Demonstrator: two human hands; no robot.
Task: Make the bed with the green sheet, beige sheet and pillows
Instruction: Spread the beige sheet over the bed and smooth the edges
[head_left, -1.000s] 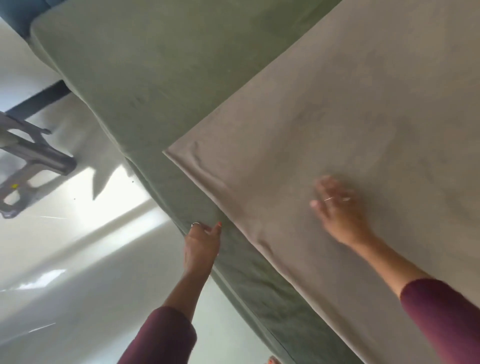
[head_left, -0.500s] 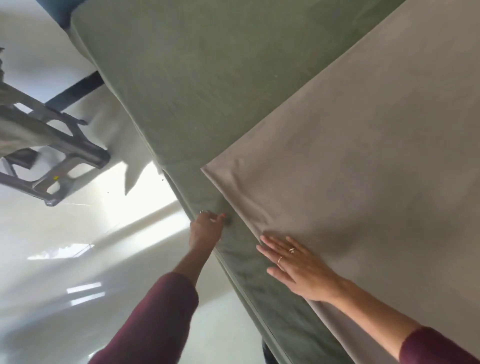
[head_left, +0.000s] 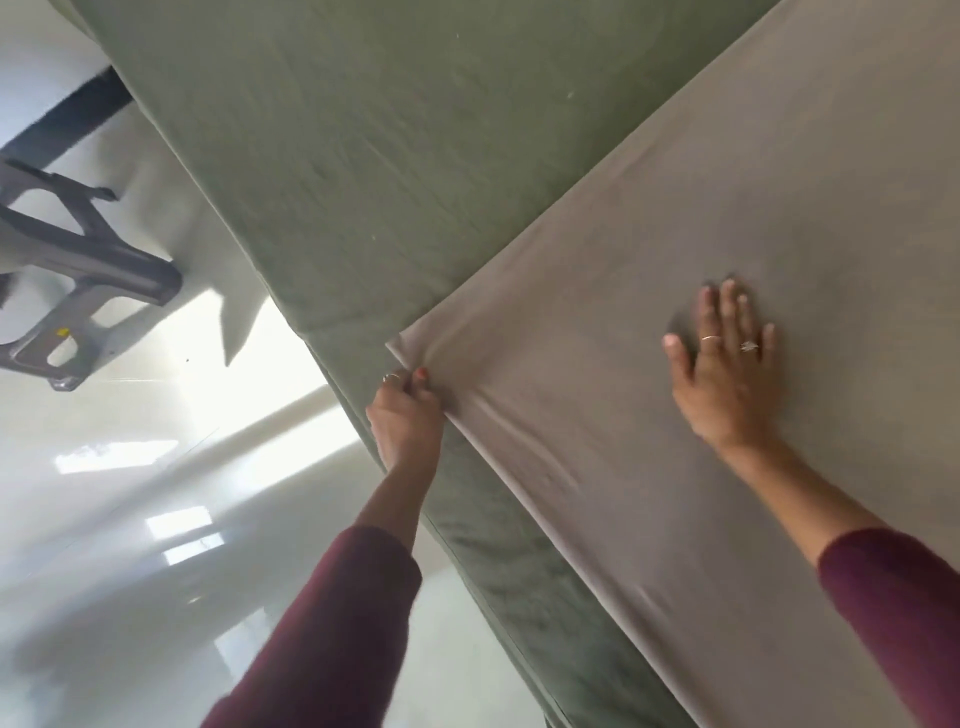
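The green sheet (head_left: 374, 145) covers the mattress and hangs down its near side. Over it lies the beige sheet (head_left: 727, 208), spread across the right of the view with its corner at the bed's edge. My left hand (head_left: 408, 415) grips that beige corner at the mattress edge, and the cloth bunches into folds there. My right hand (head_left: 727, 358) lies flat with spread fingers on top of the beige sheet, further onto the bed. No pillows are in view.
A glossy white floor (head_left: 156, 519) with bright window reflections lies left of the bed. A grey metal frame (head_left: 88, 270) stands on it at the left, with a dark bar (head_left: 67, 122) behind.
My left hand has taken hold of the beige sheet's corner at the edge. My right hand slid from the near edge up and right across the beige sheet.
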